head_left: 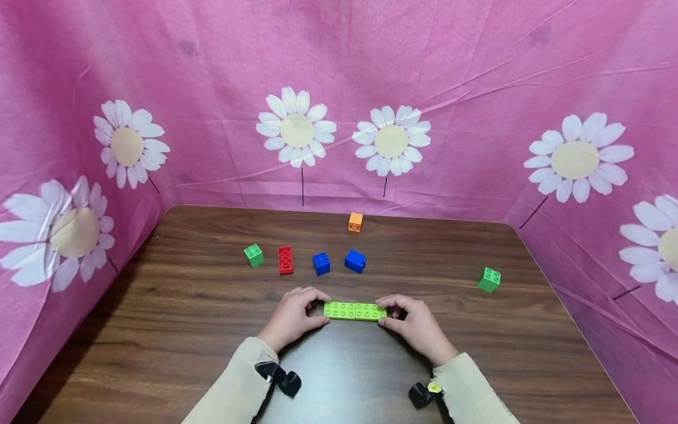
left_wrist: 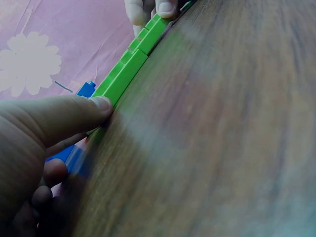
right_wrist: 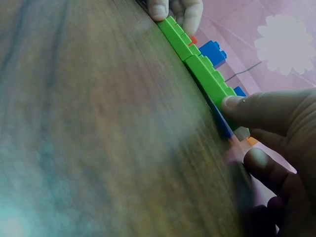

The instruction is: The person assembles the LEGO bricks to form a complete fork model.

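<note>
Two lime green toy bricks lie end to end in a straight row on the table. My left hand (head_left: 295,315) pinches the outer end of the left lime brick (head_left: 339,310) between thumb and fingers. At the opposite end, my right hand (head_left: 415,325) pinches the right lime brick (head_left: 369,311) the same way. In the left wrist view a thin seam shows where the left brick (left_wrist: 121,74) meets the right brick (left_wrist: 154,35). Both bricks sit low, close over the wood, with studs upward.
Beyond the hands stand a green brick (head_left: 253,255), a red brick (head_left: 285,260), a blue brick (head_left: 321,263) and a second blue brick (head_left: 354,261) on its side. An orange brick (head_left: 355,222) is near the table's (head_left: 222,227) back edge. Another green brick (head_left: 488,279) stands far right.
</note>
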`<state>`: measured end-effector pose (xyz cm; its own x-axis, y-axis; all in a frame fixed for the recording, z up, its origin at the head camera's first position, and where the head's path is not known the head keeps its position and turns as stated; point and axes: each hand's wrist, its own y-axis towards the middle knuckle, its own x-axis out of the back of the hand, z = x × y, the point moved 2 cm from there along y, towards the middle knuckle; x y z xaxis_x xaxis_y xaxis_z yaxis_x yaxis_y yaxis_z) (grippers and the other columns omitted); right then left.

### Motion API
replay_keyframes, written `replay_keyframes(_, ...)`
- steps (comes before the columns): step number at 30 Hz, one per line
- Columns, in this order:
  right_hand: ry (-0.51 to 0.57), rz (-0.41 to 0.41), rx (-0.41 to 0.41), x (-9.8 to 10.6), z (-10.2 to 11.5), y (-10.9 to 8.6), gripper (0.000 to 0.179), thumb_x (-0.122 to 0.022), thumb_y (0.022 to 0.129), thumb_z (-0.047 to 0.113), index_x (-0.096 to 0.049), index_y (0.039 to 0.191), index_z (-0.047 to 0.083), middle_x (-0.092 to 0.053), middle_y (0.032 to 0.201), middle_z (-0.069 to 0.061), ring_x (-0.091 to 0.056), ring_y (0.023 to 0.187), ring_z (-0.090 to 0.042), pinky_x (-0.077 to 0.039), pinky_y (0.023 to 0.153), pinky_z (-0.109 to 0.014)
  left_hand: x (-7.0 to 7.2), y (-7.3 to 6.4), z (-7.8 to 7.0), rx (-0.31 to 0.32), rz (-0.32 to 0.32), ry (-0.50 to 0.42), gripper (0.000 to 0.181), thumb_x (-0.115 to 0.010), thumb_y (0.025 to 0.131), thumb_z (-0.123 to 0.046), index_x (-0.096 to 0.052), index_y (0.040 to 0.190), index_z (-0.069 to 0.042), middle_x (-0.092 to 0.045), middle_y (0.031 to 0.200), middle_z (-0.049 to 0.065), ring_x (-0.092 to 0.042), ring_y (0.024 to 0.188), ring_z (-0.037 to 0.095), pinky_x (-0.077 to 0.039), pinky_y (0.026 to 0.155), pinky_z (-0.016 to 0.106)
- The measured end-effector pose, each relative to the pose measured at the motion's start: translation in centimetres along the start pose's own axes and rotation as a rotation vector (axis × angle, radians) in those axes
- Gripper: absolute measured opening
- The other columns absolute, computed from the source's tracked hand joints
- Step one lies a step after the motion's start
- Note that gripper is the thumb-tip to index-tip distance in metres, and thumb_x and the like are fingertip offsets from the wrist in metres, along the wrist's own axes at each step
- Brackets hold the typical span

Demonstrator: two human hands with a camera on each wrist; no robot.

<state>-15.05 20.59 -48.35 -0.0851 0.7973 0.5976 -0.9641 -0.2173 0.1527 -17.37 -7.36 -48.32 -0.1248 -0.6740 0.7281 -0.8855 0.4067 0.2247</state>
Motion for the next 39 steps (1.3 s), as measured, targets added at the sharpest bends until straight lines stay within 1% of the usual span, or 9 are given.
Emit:
replay_keyframes(8,-0.047,0.001,-0.002,0.03,0.10,0.17,0.029,-0.085,0.078,0.004,-0.075,0.101,0.020,-0.073,0.101,0.009,-0.056,0.075,-0.005,-0.048,0.068,-0.024,0.05,0.08,-0.10,-0.004,-0.006,0.013,0.034,-0.088,0.077,-0.022,-0.073,0.107,-0.023,-0.067,0.098,-0.014,-0.051,0.081,0.006,-0.040,0.084,0.038)
replay_keyframes(16,-0.043,0.003,-0.023,0.01,0.16,0.18,0.029,-0.085,0.078,0.005,-0.075,0.100,0.020,-0.073,0.100,0.009,-0.056,0.074,-0.005,-0.048,0.067,-0.024,0.01,0.08,-0.12,-0.006,-0.006,0.014,0.034,-0.088,0.077,-0.022,-0.073,0.107,-0.023,-0.067,0.097,-0.015,-0.050,0.080,0.006,-0.040,0.081,0.036)
replay_keyframes(23,-0.048,0.004,-0.038,0.04,0.19,0.18,0.029,-0.085,0.077,0.004,-0.076,0.100,0.020,-0.073,0.101,0.009,-0.057,0.075,-0.006,-0.048,0.069,-0.024,-0.06,0.07,-0.08,-0.005,-0.009,0.012,0.034,-0.088,0.076,-0.022,-0.073,0.106,-0.024,-0.066,0.097,-0.016,-0.050,0.079,0.006,-0.040,0.081,0.036)
replay_keyframes(33,-0.029,0.006,-0.024,0.07,0.22,0.07,0.030,-0.085,0.077,0.004,-0.075,0.101,0.019,-0.074,0.105,0.008,-0.057,0.076,-0.007,-0.048,0.070,-0.024,-0.16,0.03,0.03,-0.022,-0.015,0.015,0.035,-0.088,0.076,-0.022,-0.073,0.106,-0.024,-0.066,0.096,-0.016,-0.049,0.079,0.005,-0.040,0.081,0.036)
replay_keyframes(39,0.007,-0.007,-0.015,0.06,0.12,0.07,0.030,-0.085,0.077,0.003,-0.075,0.100,0.019,-0.074,0.107,0.005,-0.057,0.076,-0.008,-0.048,0.069,-0.024,-0.18,0.03,0.07,-0.029,-0.019,0.015,0.035,-0.089,0.076,-0.022,-0.073,0.107,-0.024,-0.065,0.094,-0.016,-0.049,0.079,0.005,-0.040,0.081,0.036)
